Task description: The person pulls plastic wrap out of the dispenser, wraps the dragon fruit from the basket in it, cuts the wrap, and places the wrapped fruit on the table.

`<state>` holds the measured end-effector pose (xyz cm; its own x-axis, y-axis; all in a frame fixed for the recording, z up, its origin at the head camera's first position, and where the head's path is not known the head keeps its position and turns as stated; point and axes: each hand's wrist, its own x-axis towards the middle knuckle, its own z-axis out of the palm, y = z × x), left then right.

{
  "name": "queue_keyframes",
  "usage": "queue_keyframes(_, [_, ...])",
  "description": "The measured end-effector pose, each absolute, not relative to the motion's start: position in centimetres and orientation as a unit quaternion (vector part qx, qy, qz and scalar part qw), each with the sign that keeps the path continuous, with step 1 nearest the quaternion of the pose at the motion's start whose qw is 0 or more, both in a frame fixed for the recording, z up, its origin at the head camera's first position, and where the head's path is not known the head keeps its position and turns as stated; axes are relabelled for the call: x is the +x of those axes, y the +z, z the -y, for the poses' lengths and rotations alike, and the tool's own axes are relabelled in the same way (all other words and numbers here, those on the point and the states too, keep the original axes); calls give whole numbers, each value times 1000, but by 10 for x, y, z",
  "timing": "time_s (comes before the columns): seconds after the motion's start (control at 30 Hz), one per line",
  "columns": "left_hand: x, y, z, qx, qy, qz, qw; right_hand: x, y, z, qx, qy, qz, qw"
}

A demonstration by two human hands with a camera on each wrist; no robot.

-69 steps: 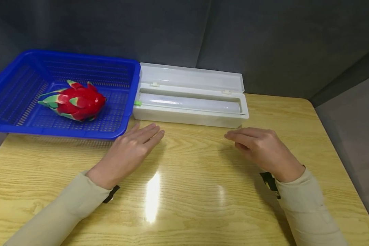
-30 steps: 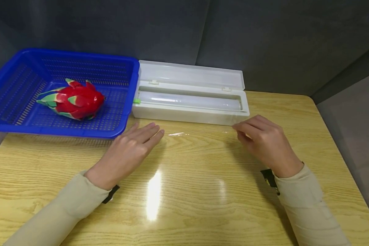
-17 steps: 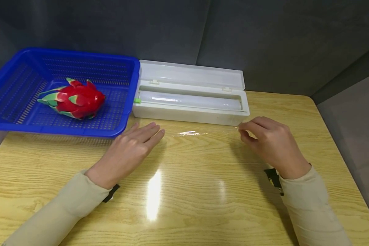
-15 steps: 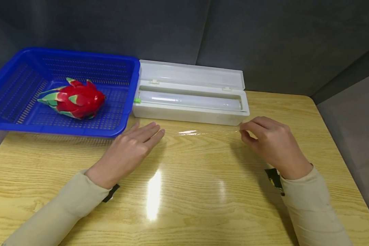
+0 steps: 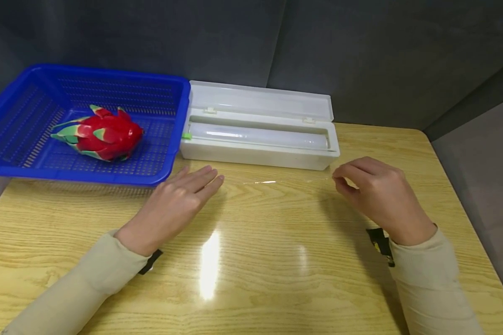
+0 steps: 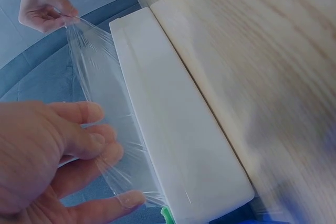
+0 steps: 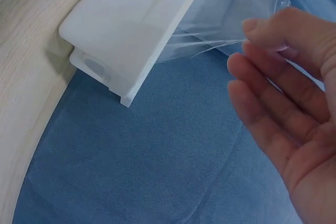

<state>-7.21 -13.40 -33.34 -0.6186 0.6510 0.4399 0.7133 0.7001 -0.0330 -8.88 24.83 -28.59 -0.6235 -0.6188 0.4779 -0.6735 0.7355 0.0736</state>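
A sheet of clear plastic wrap (image 6: 100, 77) stretches along the front of the white dispenser box (image 5: 260, 159). My right hand (image 5: 379, 195) pinches its right corner between thumb and forefinger, just past the box's right end. At the other end, my left hand (image 5: 173, 207) holds the film, its thumb against the fingers in the left wrist view. From above, the film (image 5: 269, 182) shows only as a thin shiny line between the hands. Inside the open box lies the wrap roll (image 5: 255, 136), with the lid (image 5: 260, 103) raised behind it.
Left of the box, touching or nearly touching it, stands a blue plastic basket (image 5: 121, 177) holding a red and green dragon fruit (image 5: 109, 136). A green tab (image 5: 186, 136) sits at the box's left end. Everything rests on a wooden table (image 5: 268, 279); a dark grey partition rises behind.
My right hand has moved gradually to the right, gripping the film's corner, and the film's glint has narrowed to a thin line. My left hand has stayed almost in place.
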Motion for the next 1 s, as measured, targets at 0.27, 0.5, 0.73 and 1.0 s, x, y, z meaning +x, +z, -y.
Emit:
queue_keyframes(0.27, [-73,-333,135,-384,-75,896,211,-92,-287,-248,390,68,893,215])
queue_keyframes(0.5, [-73,-332,135,-386,-72,896,206,-93,-292,-248,396,75,895,190])
queue_keyframes(0.73, [-74,-332,136,-388,-68,897,201,-97,-298,-248,402,86,896,170])
queue_keyframes(1.0, [-72,-338,140,-390,-72,897,194,-95,-302,-250,398,99,900,146])
